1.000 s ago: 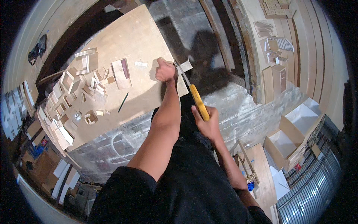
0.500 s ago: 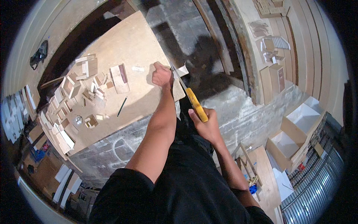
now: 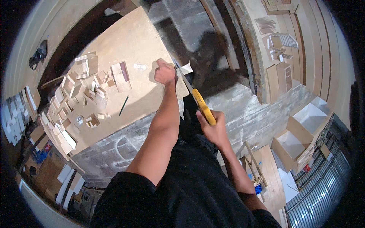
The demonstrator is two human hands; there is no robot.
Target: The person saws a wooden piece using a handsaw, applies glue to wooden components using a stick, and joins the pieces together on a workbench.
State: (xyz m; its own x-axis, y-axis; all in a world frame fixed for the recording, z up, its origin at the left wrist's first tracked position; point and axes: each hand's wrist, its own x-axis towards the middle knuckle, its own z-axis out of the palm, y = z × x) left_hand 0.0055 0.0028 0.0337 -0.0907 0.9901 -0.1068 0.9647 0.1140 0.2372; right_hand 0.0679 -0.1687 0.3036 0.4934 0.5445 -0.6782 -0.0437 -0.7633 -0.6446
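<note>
My right hand grips the yellow handle of a handsaw. Its blade slants up and away to the far right edge of the wooden worktable. There the blade meets a small pale wood piece that juts out past the edge. My left hand is closed and pressed down on the tabletop beside the blade, over the inner end of that piece; the fingers' grip is partly hidden. A dark pencil and a flat wood block with a reddish-brown strip lie to the left.
Several small cut wood pieces crowd the table's left side, near a small round clear object. Open wooden boxes stand at the right, by a corrugated metal sheet. A grey block floor lies beyond the table edge.
My right hand and the saw have drawn back slightly, toward me and to the right. More of the jutting wood piece shows beside the blade. My left hand stays pressed at the table edge.
</note>
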